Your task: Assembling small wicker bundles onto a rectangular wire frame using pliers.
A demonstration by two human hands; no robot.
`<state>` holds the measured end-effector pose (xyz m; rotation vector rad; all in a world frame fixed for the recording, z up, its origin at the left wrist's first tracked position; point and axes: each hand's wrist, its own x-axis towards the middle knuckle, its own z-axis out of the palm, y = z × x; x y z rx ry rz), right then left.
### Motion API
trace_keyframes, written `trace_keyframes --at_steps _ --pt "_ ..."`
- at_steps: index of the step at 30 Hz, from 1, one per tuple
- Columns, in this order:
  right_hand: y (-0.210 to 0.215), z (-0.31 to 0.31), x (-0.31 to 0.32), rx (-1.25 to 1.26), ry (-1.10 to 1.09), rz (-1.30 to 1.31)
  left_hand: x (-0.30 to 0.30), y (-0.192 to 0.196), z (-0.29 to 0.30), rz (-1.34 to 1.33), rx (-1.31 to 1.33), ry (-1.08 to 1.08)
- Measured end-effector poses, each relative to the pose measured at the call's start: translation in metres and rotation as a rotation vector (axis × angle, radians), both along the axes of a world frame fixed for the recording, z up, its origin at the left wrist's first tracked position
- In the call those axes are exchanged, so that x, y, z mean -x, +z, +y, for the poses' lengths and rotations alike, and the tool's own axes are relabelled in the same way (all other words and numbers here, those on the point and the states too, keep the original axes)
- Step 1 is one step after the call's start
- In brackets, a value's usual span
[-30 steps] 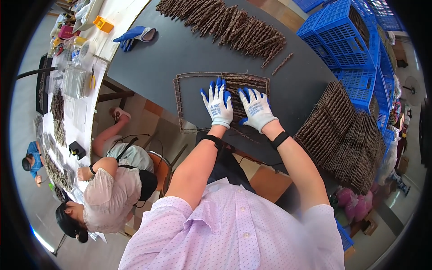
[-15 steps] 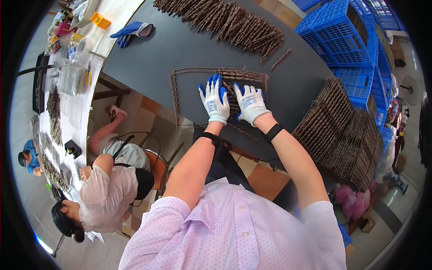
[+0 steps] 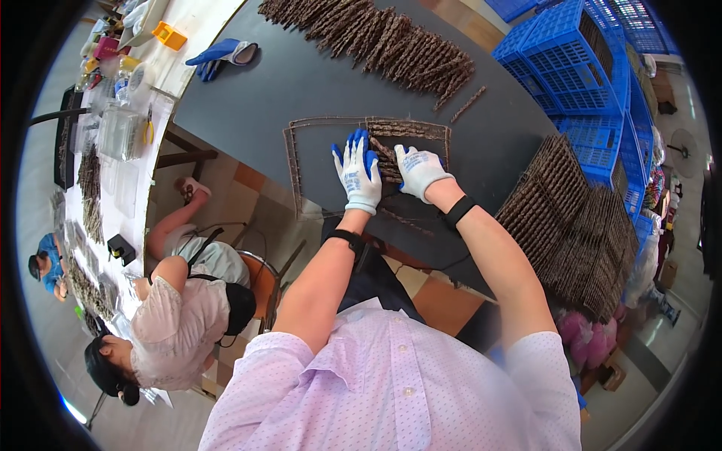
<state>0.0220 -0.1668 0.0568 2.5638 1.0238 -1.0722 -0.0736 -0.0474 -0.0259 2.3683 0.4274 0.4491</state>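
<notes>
My left hand (image 3: 356, 174), in a white glove with blue fingertips, lies flat with fingers stretched over a thin brown rectangular frame (image 3: 294, 174). Beside it my right hand (image 3: 423, 174), gloved alike, has its fingers bent around the braided brown strands (image 3: 389, 165) between the two hands. What the right fingertips touch is partly hidden. The frame rests on the dark table (image 3: 256, 98) at its near edge. Rows of strands fill its far right part, while its left part shows the bare tabletop. Past the frame lies a single loose strand (image 3: 468, 104).
A long heap of braided strands (image 3: 376, 37) lies at the table's far side. One blue-and-white glove (image 3: 222, 56) rests far left. Stacked woven brown panels (image 3: 564, 210) stand at right near blue crates (image 3: 556, 60). A seated person (image 3: 184, 323) works at a white table on the left.
My right hand has shifted slightly right, and its fingers have gone from spread to bent. The left hand stays nearly in place, its fingers flat.
</notes>
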Motion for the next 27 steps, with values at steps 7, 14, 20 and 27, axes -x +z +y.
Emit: trace_keyframes --at_steps 7,14,20,27 --pt "0.01 -0.001 -0.021 -0.022 -0.031 0.098 0.04 0.037 0.002 0.37 -0.14 -0.081" --pt "-0.011 -0.027 -0.032 -0.259 -0.23 0.212 0.004 0.05 0.011 0.638 -0.123 -0.076" --pt "-0.021 -0.049 -0.042 -0.286 -0.301 0.29 -0.001 0.049 0.015 0.682 -0.08 -0.14" --pt "-0.003 -0.026 -0.062 -0.224 -0.266 0.548 0.007 0.045 0.019 0.615 -0.15 -0.2"
